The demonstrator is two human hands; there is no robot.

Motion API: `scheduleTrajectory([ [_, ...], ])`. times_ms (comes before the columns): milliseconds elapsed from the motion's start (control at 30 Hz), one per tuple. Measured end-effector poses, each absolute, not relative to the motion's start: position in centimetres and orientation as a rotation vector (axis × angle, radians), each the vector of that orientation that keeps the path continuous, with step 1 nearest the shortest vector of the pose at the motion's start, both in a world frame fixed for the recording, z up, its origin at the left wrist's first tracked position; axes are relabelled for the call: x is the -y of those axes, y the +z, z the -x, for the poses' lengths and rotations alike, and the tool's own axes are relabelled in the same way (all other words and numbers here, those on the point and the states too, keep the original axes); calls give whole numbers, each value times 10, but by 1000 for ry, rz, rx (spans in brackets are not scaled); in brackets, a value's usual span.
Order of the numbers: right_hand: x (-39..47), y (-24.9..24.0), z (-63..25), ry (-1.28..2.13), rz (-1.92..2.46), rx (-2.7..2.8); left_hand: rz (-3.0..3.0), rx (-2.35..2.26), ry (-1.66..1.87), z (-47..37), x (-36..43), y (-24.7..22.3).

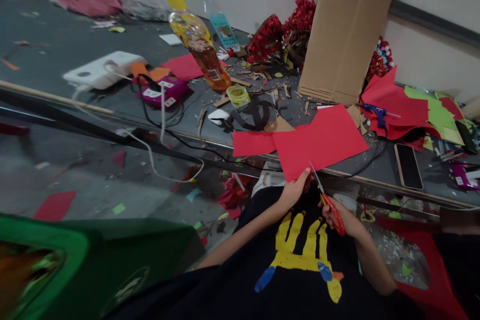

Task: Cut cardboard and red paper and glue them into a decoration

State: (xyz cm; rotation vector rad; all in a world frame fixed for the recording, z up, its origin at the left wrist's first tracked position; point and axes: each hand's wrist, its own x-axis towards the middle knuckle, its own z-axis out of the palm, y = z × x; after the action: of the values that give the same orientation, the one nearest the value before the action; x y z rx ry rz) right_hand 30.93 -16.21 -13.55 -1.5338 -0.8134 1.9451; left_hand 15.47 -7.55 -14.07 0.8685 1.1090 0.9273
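Note:
My left hand [296,189] pinches the near edge of a red paper sheet [318,137], which extends over the front edge of the table. In my right hand [343,215] is a pair of scissors [334,216] with red and yellow handles. Their blades point up and left, with the tips at the near edge of the sheet close to my left fingertips. Another red paper strip [253,143] lies partly under the sheet on its left. Some fingers of both hands are hidden.
Along the grey table [33,55] stand a tilted-looking drink bottle [202,50], a blue-capped bottle [221,22] and a cardboard piece [347,30]. A glue gun [375,112] and a phone [408,166] lie right. Cables hang over the front edge; a green bin [150,260] stands lower left.

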Motion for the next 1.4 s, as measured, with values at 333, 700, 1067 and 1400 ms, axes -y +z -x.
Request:
scheduleTrajectory([
  [333, 163, -134, -305, 1941, 1537, 826, -925, -1149, 863, -153, 73, -139],
  [700, 162, -130, -303, 1899, 1562, 871, -1000, -1002, 878, -150, 69, -129],
  [1067, 160, -131, -303, 1952, 1564, 778, -1025, -983, 884, -151, 71, -130],
  [1400, 161, -133, -304, 1910, 1613, 752, -992, -982, 867, -152, 76, -131],
])
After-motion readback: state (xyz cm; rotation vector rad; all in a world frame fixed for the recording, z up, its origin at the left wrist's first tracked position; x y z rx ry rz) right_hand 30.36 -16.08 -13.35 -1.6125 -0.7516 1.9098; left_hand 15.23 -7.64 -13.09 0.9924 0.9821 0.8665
